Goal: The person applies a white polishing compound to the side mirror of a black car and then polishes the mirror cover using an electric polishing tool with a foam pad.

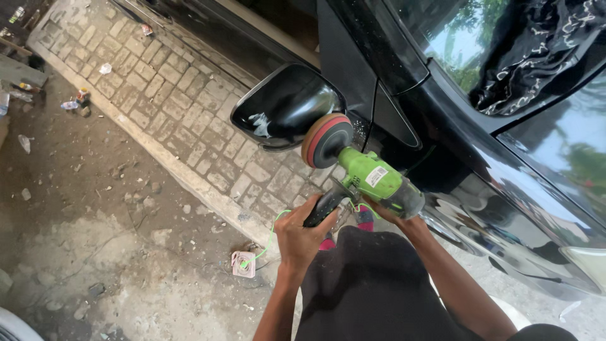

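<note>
— Start close in. What are the hands doing?

— The left hand (302, 235) is curled tight around the black side handle (323, 207) of a green polisher (374, 180). The right hand (385, 211) sits under the rear of the green body; it seems to be cupping it from below, but the fingers are mostly hidden, so I cannot tell how firmly they close.

— And the tool itself?

— It lies just ahead of both hands, above the person's dark-clothed lap. Its long axis runs from the right hand, up and to the left, ending in the round pad (326, 139) with its red and orange layers. A thin green cord (270, 235) drops from it toward a small pale block (243, 264) on the ground.

— What does the pad meet?

— The black side mirror (287, 104) of the car. The pad's face looks pressed against the mirror's lower right side. The left hand is nearer the pad; the right is back at the tail.

— Beyond that?

— The glossy black door (492, 170), then paving bricks (170, 95) and littered bare ground (76, 208) to the left.
</note>
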